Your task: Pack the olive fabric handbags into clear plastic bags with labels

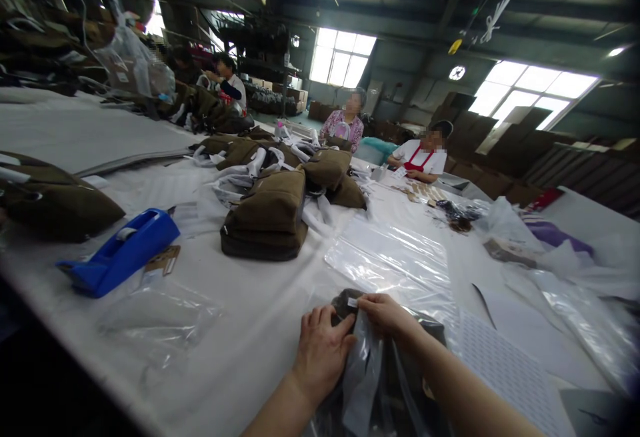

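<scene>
A dark bag point(400, 383) lies at the table's near edge, partly covered by clear plastic and whitish wrapping. My left hand point(325, 343) rests on its top left part, thumb and fingers bent around the dark fabric. Just to the right, my right hand point(383, 310) pinches the edge of the bag's top beside a small white label point(353, 302). Both hands are close together. Beyond them lies a stack of flat clear plastic bags point(390, 253).
A blue tape dispenser point(123, 250) stands at the left. Brown bags point(267, 213) are piled mid-table, another brown bag point(55, 200) at far left. Label sheets point(505, 370) lie at the right. A person in a red apron point(420, 157) and others work across the table.
</scene>
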Action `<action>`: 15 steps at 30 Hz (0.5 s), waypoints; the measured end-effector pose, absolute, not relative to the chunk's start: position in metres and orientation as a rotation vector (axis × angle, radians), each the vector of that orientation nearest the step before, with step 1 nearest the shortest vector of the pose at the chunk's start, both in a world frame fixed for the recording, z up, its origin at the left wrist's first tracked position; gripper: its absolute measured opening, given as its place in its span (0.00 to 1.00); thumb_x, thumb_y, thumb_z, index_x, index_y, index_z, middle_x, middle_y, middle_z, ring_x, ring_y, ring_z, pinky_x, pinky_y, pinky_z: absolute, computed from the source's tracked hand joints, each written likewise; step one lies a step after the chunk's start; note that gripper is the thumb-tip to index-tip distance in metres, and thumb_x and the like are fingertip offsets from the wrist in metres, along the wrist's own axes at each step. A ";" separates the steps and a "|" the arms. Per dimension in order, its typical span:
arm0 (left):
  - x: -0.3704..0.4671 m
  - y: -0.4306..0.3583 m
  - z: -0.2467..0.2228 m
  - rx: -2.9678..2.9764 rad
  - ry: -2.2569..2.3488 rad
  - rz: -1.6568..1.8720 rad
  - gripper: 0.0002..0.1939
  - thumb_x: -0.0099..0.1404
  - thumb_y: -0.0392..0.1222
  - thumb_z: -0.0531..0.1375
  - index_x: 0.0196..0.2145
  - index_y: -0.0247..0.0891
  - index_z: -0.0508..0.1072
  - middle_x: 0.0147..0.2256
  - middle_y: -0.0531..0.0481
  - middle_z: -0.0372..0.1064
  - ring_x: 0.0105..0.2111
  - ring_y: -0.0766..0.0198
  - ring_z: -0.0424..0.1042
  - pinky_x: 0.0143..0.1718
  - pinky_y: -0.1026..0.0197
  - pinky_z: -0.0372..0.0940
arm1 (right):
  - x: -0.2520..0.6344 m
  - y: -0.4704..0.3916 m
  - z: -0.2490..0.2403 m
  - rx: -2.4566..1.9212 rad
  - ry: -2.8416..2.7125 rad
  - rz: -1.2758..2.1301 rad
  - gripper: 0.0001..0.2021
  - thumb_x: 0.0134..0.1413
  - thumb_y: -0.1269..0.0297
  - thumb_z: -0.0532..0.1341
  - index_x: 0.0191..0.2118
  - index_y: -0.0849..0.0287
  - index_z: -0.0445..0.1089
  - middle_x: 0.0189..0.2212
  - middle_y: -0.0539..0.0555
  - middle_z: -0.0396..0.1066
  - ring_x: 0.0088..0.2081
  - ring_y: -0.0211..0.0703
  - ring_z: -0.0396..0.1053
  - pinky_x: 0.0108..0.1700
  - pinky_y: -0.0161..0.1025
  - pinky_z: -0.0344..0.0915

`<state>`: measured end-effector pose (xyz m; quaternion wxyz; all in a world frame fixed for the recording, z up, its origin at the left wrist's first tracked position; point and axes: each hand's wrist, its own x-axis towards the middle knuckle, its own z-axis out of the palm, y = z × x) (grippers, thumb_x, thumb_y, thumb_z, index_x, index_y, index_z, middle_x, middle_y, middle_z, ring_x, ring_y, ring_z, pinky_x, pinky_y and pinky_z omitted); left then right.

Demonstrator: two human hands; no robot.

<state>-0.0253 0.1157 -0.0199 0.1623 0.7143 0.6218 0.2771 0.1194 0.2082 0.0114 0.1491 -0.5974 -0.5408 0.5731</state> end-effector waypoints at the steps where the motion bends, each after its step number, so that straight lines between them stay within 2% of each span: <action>1: -0.026 0.116 -0.021 2.041 1.776 0.802 0.16 0.64 0.49 0.53 0.50 0.56 0.67 0.44 0.48 0.64 0.46 0.53 0.60 0.46 0.49 0.56 | 0.119 0.211 0.011 -1.747 -1.565 1.657 0.14 0.46 0.53 0.60 0.24 0.59 0.62 0.07 0.38 0.47 0.09 0.28 0.43 0.10 0.29 0.42; 5: -0.031 0.122 -0.024 2.091 1.740 0.911 0.14 0.66 0.45 0.52 0.48 0.49 0.69 0.48 0.48 0.64 0.49 0.53 0.60 0.49 0.48 0.55 | 0.117 0.218 0.014 -1.841 -1.625 1.677 0.10 0.54 0.60 0.54 0.26 0.59 0.63 0.08 0.39 0.47 0.09 0.30 0.44 0.10 0.30 0.42; 10: -0.044 0.139 -0.026 2.356 1.471 1.024 0.11 0.66 0.38 0.50 0.44 0.40 0.69 0.51 0.51 0.67 0.52 0.55 0.60 0.52 0.50 0.54 | 0.113 0.222 0.021 -1.928 -1.752 1.612 0.11 0.56 0.65 0.50 0.26 0.59 0.63 0.09 0.41 0.48 0.10 0.31 0.46 0.11 0.29 0.45; 12: -0.049 0.147 -0.031 2.434 1.414 0.978 0.10 0.66 0.38 0.51 0.44 0.39 0.68 0.52 0.51 0.66 0.53 0.55 0.59 0.53 0.50 0.53 | 0.112 0.223 0.022 -1.957 -1.829 1.583 0.11 0.56 0.65 0.49 0.26 0.59 0.63 0.09 0.41 0.48 0.10 0.31 0.46 0.11 0.30 0.46; 15: -0.054 0.159 -0.044 2.545 1.337 0.913 0.11 0.66 0.43 0.53 0.45 0.40 0.67 0.53 0.50 0.65 0.57 0.55 0.56 0.54 0.50 0.51 | 0.112 0.227 0.024 -1.987 -1.980 1.499 0.12 0.57 0.65 0.49 0.28 0.60 0.66 0.09 0.41 0.48 0.11 0.32 0.49 0.13 0.30 0.50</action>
